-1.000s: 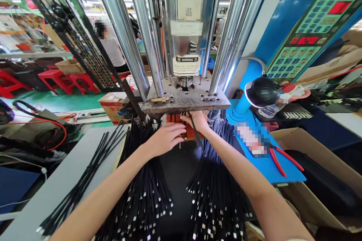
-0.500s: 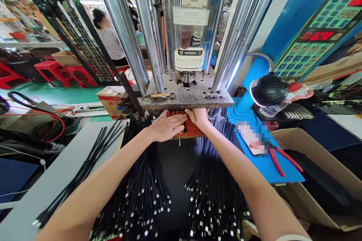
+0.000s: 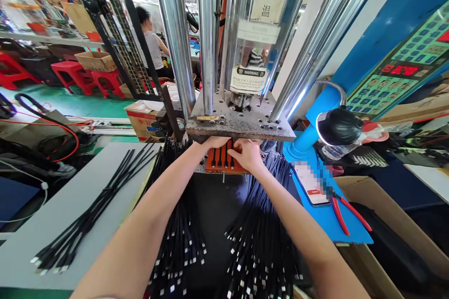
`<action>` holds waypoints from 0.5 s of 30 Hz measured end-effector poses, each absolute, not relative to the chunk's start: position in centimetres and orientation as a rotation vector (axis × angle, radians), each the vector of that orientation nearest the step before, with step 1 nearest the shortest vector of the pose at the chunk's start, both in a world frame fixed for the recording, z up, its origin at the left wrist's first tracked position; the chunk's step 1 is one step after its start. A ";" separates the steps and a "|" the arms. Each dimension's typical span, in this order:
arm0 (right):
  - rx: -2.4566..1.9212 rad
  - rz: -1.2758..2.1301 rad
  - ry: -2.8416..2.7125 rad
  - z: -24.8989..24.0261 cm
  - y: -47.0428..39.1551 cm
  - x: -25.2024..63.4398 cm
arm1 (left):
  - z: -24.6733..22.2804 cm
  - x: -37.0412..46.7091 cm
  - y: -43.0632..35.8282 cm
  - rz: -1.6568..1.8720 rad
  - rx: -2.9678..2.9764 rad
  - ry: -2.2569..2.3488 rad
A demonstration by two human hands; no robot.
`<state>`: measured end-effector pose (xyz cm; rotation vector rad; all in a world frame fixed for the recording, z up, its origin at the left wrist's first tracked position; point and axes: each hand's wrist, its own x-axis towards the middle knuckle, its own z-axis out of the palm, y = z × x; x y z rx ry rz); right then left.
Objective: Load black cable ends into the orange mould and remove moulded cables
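My left hand (image 3: 216, 142) reaches in beneath the edge of the metal press plate (image 3: 242, 124), at the back left of an orange mould block (image 3: 226, 168). Its fingers are mostly hidden there. Several black cables (image 3: 220, 156) lie side by side in the block's slots, their connector ends toward me. Over the block's right part is my right hand (image 3: 248, 155), its fingers bent and its thumb apart from them, beside the rightmost visible cable. I see nothing gripped in that hand. Black cable bundles with metal-tipped ends hang on the left (image 3: 178, 243) and right (image 3: 266, 233).
More black cables (image 3: 94, 205) lie on the grey tabletop at left. Steel columns (image 3: 175, 42) rise from the press. On the blue shelf at right are a phone (image 3: 312, 187), red-handled pliers (image 3: 340, 215) and a black lamp (image 3: 338, 126). A person (image 3: 154, 49) sits farther back.
My left hand has moved off the front of the mould block and farther under the plate, uncovering slotted cables. My right thumb and fingers show more clearly. The camera view has shifted.
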<state>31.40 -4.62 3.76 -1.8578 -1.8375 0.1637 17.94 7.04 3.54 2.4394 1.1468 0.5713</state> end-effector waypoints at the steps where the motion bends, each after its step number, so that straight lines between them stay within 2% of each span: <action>1: -1.828 0.110 -1.823 3.3 -5.6 32.5 | 3.2 16.8 6.4 0.563 2.461 1.172; 3: -1.930 -0.034 -1.770 2.1 -8.1 35.2 | 2.4 14.1 4.8 0.575 2.479 1.271; 5: -2.246 -0.130 -1.743 0.7 -10.6 37.5 | 1.3 11.5 3.2 0.505 2.527 1.472; 8: -2.607 -0.004 -1.788 -0.9 -13.2 39.2 | -0.1 8.8 1.8 0.139 2.574 1.771; 10: -2.606 0.138 -1.775 -1.4 -13.7 39.5 | -0.5 8.0 1.9 -0.016 2.546 1.801; 15: -2.418 0.181 -1.600 -0.6 -13.6 39.7 | 1.1 7.2 2.8 0.047 2.461 1.738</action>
